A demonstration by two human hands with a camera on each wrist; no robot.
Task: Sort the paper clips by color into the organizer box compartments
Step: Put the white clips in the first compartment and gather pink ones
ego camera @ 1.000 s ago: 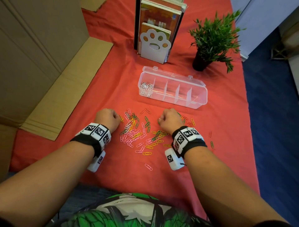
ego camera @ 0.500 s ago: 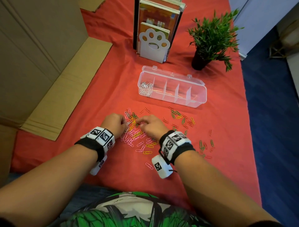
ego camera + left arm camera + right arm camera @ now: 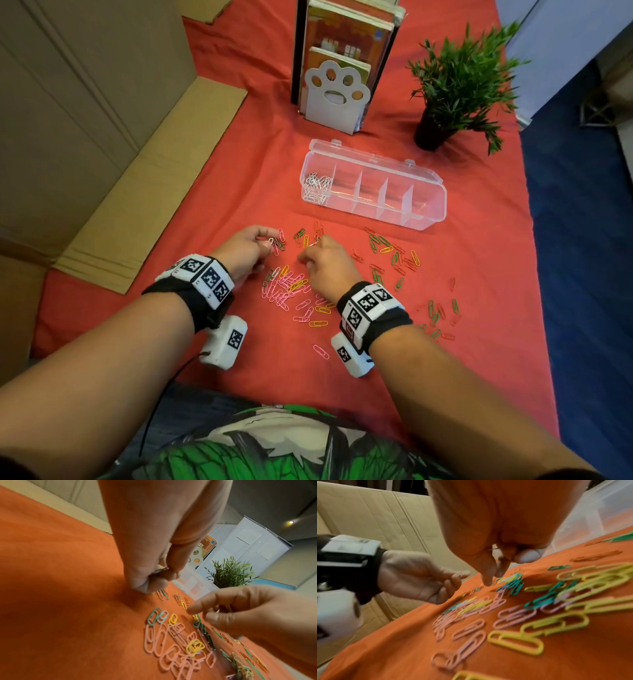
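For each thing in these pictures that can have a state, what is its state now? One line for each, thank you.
organizer box: lid open; white clips fill the leftmost compartment, the other compartments look empty.
loose paper clips: unsorted on the red cloth, pink, yellow, green and red mixed.
left hand: fingers curled, pinching a white clip.
right hand: fingertips pinching a thin clip above the pile; colour unclear.
books: upright behind the paw bookend.

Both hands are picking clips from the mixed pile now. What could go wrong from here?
1. The left hand pinches white clips; one may slip out on the way to the organizer box.
2. The pink clips lie tangled with yellow and green ones, so a wrong color may come along.
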